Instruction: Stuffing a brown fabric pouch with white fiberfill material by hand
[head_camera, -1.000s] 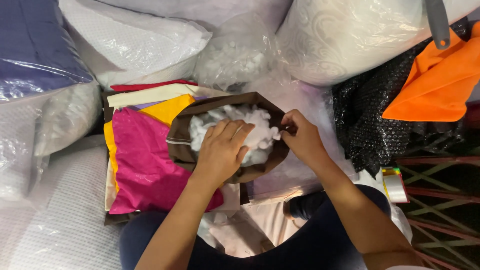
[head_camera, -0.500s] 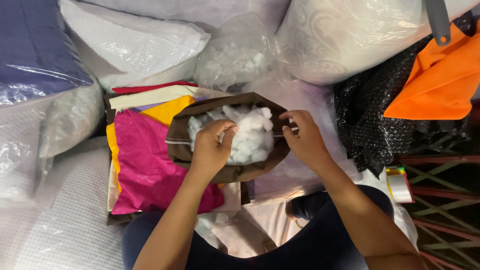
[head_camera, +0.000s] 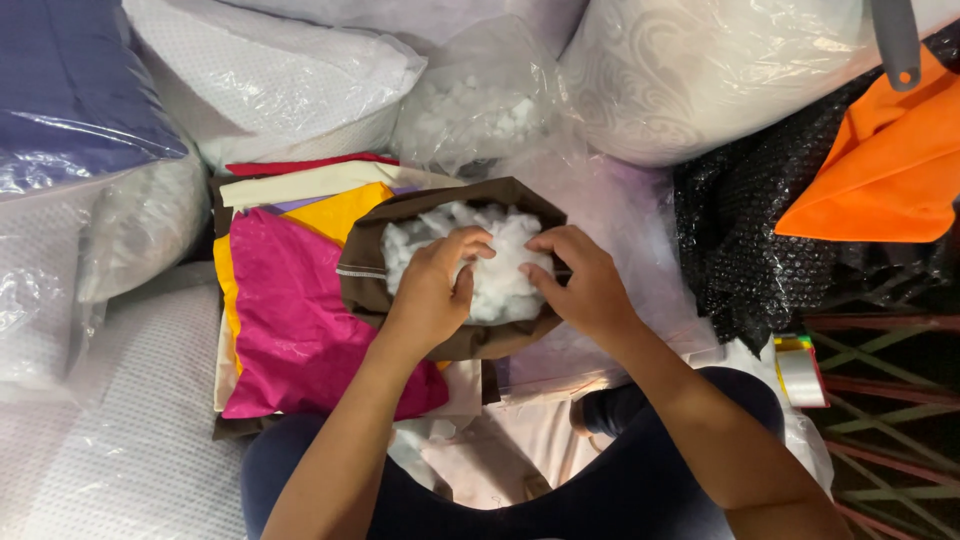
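Observation:
A brown fabric cover lies open in front of me, packed with white fluffy stuffing. My left hand rests on the left part of the stuffing with fingers curled into it. My right hand is at the right side of the opening, fingers bent over the stuffing and the cover's rim. The two hands almost meet over the middle of the opening.
A stack of flat fabric pieces, pink on top with yellow, cream and red beneath, lies to the left. Plastic-wrapped pillows and a clear bag of stuffing surround me. Black bubble wrap, orange cloth and a tape roll are right.
My right hand moved in from the cover's right rim onto the stuffing. My left hand went from flat on the stuffing to curled fingers near the middle.

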